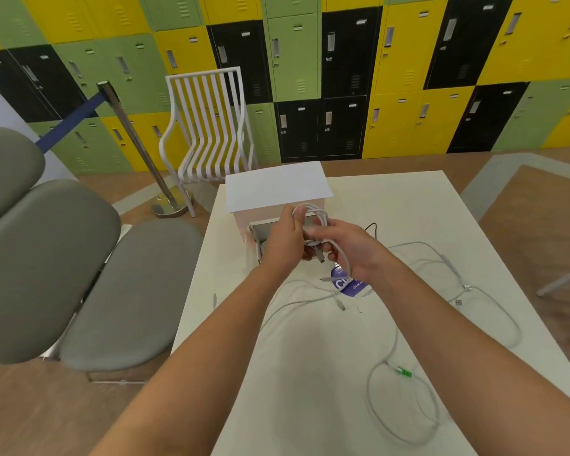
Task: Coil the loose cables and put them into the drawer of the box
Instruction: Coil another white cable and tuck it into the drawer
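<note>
My left hand (285, 240) and my right hand (354, 250) both hold a coiled white cable (315, 218) just above the open drawer (257, 233) of the white box (277, 189) at the table's far side. The cable's loose end trails down past my right palm, a plug hanging between the hands. Several loose white cables lie on the white table (310, 373): one (297, 302) under my forearms, one (441, 258) to the right, and one with a green connector (400, 371) near the front right.
A purple-labelled packet (346, 284) lies under my right wrist. A thin black wire (372, 227) shows behind my right hand. Grey padded seats (79, 274) stand left of the table, a white slatted chair (211, 126) and a barrier post (139, 146) behind it.
</note>
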